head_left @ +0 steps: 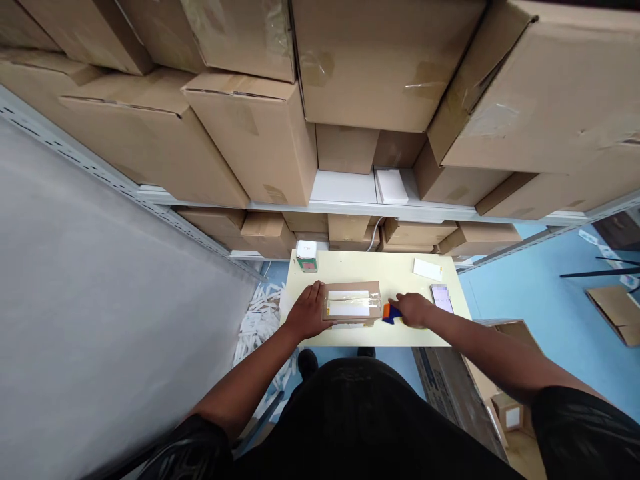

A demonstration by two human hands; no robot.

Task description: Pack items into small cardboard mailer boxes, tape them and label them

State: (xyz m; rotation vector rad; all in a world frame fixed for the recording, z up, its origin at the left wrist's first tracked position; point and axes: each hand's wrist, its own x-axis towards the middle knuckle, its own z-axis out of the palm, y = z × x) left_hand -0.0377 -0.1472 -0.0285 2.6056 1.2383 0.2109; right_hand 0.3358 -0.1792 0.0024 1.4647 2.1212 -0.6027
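A small cardboard box (351, 285) lies on the pale yellow table (390, 267). On its top is a white label (345, 308), with shiny clear tape running lengthwise over it. My left hand (307, 312) grips the box's left end, fingers at the back corner and thumb along the front. Just off the right end, my right hand (414, 310) is closed around a blue and orange tape dispenser (390, 313). The dispenser's orange edge is close to the box end; whether they touch I cannot tell. The hand hides most of the dispenser.
A green and white carton (307, 257) stands at the table's back left. A white card-like box (427, 269) and a phone (442, 298) lie at the right. Shelves (345, 190) full of cardboard boxes rise behind. White paper strips (255, 327) litter the floor at left.
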